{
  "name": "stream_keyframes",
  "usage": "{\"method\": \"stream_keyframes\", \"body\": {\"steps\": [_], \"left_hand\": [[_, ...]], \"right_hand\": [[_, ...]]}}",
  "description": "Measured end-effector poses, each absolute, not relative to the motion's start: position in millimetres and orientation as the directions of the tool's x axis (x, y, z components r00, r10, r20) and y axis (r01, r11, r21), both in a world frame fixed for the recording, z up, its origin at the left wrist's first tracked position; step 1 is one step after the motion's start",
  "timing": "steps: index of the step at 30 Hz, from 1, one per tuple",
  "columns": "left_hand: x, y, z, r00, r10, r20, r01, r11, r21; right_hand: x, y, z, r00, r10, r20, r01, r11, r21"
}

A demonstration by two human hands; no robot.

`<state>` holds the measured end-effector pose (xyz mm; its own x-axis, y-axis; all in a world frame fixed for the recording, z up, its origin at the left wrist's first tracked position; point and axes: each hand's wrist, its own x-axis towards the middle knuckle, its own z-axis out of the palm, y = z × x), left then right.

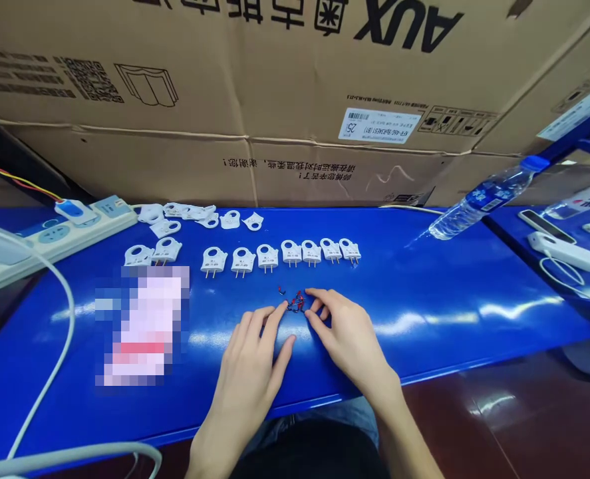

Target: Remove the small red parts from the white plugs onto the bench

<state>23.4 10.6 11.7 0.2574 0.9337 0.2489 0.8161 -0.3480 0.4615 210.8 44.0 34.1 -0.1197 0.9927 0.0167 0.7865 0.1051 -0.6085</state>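
Note:
A small pile of red and black parts [297, 302] lies on the blue table, with one loose piece [281, 291] just to its upper left. My left hand [257, 356] rests at the left of the pile, fingers apart, index fingertip at its edge. On the right side, my right hand [343, 324] has its thumb and index finger spread around the pile's edge, the other fingers curled. Neither hand visibly holds anything. Behind the pile stands a row of several white plug pieces with ring handles and metal pins [243, 261].
White ring-shaped covers [229, 219] lie further back. At the left are a power strip [55, 233], a white cable [70, 319] and a blurred pink item [147, 326]. A water bottle [481, 201] lies at the right, near a phone [547, 226]. Cardboard boxes [295, 86] stand behind.

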Motion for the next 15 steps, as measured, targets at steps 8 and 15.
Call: {"method": "stream_keyframes", "body": {"steps": [8, 15], "left_hand": [[23.2, 10.0, 11.8, 0.228, 0.94, 0.253, 0.785, -0.332, 0.524], [23.3, 9.6, 14.3, 0.217, 0.94, 0.261, 0.791, -0.327, 0.517]], "right_hand": [[180.0, 55.5, 37.1, -0.174, 0.983, 0.054, 0.751, 0.168, -0.639], [197.2, 44.2, 26.3, -0.146, 0.974, 0.173, 0.749, 0.223, -0.624]]}}
